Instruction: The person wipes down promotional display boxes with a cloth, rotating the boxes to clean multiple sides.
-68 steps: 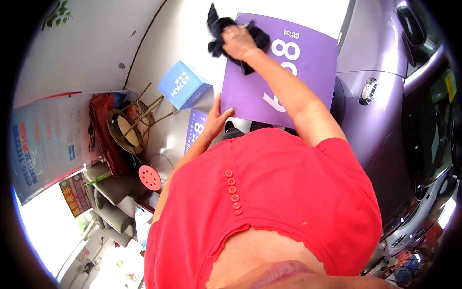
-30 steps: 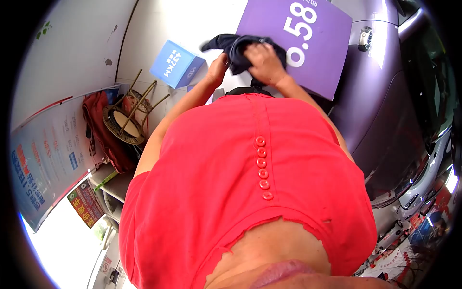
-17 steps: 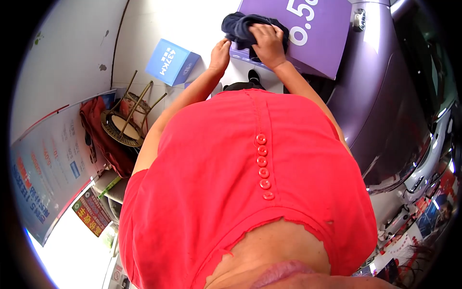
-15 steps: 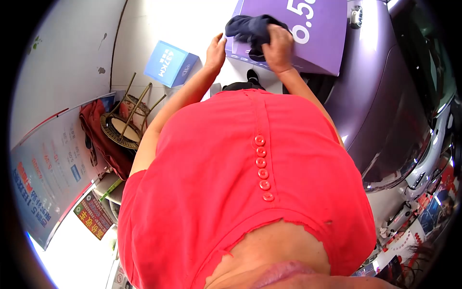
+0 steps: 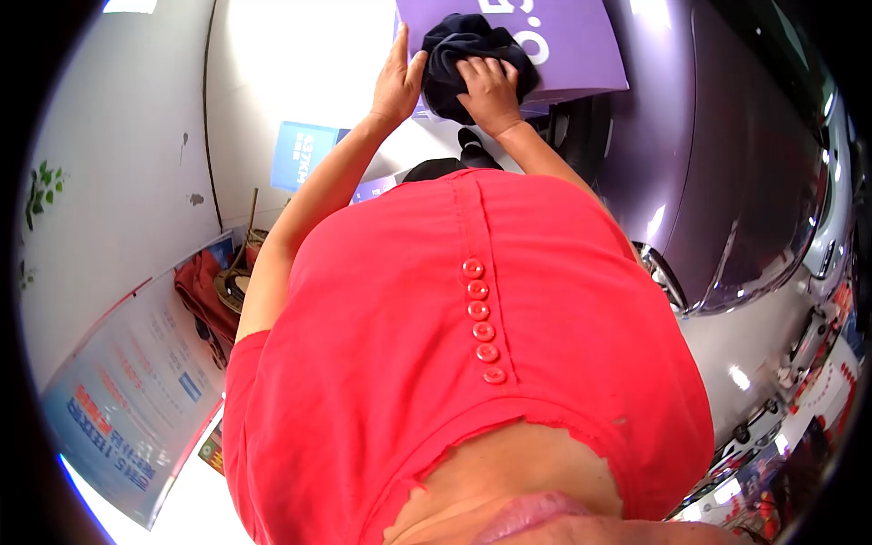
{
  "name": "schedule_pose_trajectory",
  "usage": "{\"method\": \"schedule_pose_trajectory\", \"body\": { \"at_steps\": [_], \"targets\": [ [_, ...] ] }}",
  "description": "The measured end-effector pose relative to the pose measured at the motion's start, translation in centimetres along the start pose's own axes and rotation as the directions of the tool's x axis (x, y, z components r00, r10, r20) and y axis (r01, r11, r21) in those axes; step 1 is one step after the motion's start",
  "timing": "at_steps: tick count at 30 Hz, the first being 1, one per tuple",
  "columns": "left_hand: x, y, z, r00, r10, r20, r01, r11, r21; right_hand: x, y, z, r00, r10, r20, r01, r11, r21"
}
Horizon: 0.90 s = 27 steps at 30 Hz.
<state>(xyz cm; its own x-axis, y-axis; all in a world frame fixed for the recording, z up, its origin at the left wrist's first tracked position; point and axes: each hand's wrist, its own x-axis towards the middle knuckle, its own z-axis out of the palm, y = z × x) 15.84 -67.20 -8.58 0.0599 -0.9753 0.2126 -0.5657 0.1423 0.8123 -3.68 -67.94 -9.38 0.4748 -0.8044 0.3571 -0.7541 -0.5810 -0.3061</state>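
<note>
A large purple box [image 5: 581, 45] with white characters stands at the top, in front of me. A dark crumpled cloth [image 5: 459, 45] lies over its near left part. My right hand [image 5: 490, 91] presses on the cloth with its fingers bent into the folds. Beside the cloth, my left hand [image 5: 397, 82] is at the box's left edge, its fingers stretched out and the thumb apart from them. What its palm touches is hard to see.
A blue box [image 5: 300, 154] sits on the floor at the left, near my left forearm. Purple car [image 5: 690, 136] on the right. A printed banner [image 5: 136, 391] and part of a stool [image 5: 234, 283] are at the lower left. My dark shoe [image 5: 472, 145] shows below the cloth.
My right hand and the cloth have moved from the far left corner of the purple box to its near side. My left hand stays by the left edge. The view has shifted.
</note>
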Motion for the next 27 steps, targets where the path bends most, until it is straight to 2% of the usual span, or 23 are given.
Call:
{"method": "schedule_pose_trajectory", "body": {
  "at_steps": [1,3,4,5,7,8,9,11,12,13,15,17,18,19,21,23,25,27],
  "targets": [
    [-0.2,0.0,0.1,1.0,0.012,0.018,-0.012,1.0,-0.004,0.1,0.3,0.5,1.0,0.02,-0.007,-0.02,1.0,-0.007],
    [-0.3,0.2,0.4,0.998,-0.002,-0.065,0.002,1.0,0.001,0.6,1.4,1.7,0.983,0.175,-0.056,-0.161,0.968,0.193],
    [-0.3,0.1,0.3,0.996,-0.031,-0.085,0.03,0.999,-0.013,1.4,1.3,1.6,0.95,0.274,-0.147,-0.218,0.924,0.314],
    [0.0,0.2,0.5,0.996,-0.026,-0.089,0.025,1.0,-0.012,1.7,1.6,1.1,0.947,0.282,-0.154,-0.224,0.923,0.312],
    [0.3,0.0,0.2,0.997,-0.014,-0.077,0.017,0.999,0.036,3.0,2.0,0.0,0.846,0.532,-0.04,-0.362,0.629,0.688],
    [0.4,0.5,0.3,0.998,-0.027,-0.061,0.03,0.998,0.055,3.4,2.4,-1.8,0.832,0.549,-0.073,-0.293,0.549,0.783],
    [0.3,0.8,0.2,0.999,-0.049,-0.018,0.049,0.999,-0.001,3.3,2.4,-3.7,0.778,0.625,-0.056,-0.395,0.557,0.73],
    [0.6,-0.8,1.3,0.997,-0.001,0.076,-0.021,0.958,0.286,3.3,6.0,-6.4,0.804,0.56,-0.2,-0.262,0.636,0.726],
    [0.1,-0.2,1.4,0.982,-0.066,0.175,-0.023,0.886,0.463,3.1,7.4,-8.0,0.772,0.597,-0.219,-0.322,0.664,0.675],
    [-0.1,-0.2,1.8,0.976,-0.072,0.206,-0.046,0.855,0.517,2.8,9.1,-9.4,0.739,0.63,-0.24,-0.382,0.685,0.621],
    [-0.2,0.1,2.8,0.973,-0.099,0.206,-0.048,0.793,0.608,1.8,14.6,-9.6,0.707,0.55,-0.444,-0.41,0.831,0.376],
    [-0.7,-0.1,3.5,0.976,-0.08,0.201,-0.061,0.79,0.61,0.1,18.6,-7.9,0.739,0.589,-0.327,-0.588,0.801,0.116],
    [-0.8,0.1,3.4,0.975,-0.094,0.201,-0.052,0.785,0.617,-0.7,19.4,-6.0,0.814,0.536,-0.224,-0.576,0.794,-0.193],
    [-1.0,0.1,3.4,0.974,-0.107,0.2,-0.042,0.78,0.624,-0.7,17.5,-5.8,0.851,0.463,-0.246,-0.519,0.812,-0.266],
    [-0.7,0.1,3.4,0.974,-0.105,0.198,-0.046,0.772,0.634,0.4,14.2,-5.2,0.948,0.305,-0.091,-0.318,0.91,-0.265],
    [-1.2,0.3,3.1,0.973,-0.107,0.207,-0.051,0.768,0.638,1.5,10.2,-4.7,0.996,0.07,0.048,-0.063,0.99,-0.128],
    [-1.4,-0.2,3.0,0.973,-0.094,0.209,-0.06,0.775,0.629,2.5,7.5,-3.5,0.983,-0.176,0.054,0.175,0.984,0.029],
    [-1.5,-0.5,3.0,0.977,-0.075,0.198,-0.061,0.795,0.603,3.9,7.1,-2.9,0.935,-0.354,0.007,0.352,0.933,0.075]
  ]
}}
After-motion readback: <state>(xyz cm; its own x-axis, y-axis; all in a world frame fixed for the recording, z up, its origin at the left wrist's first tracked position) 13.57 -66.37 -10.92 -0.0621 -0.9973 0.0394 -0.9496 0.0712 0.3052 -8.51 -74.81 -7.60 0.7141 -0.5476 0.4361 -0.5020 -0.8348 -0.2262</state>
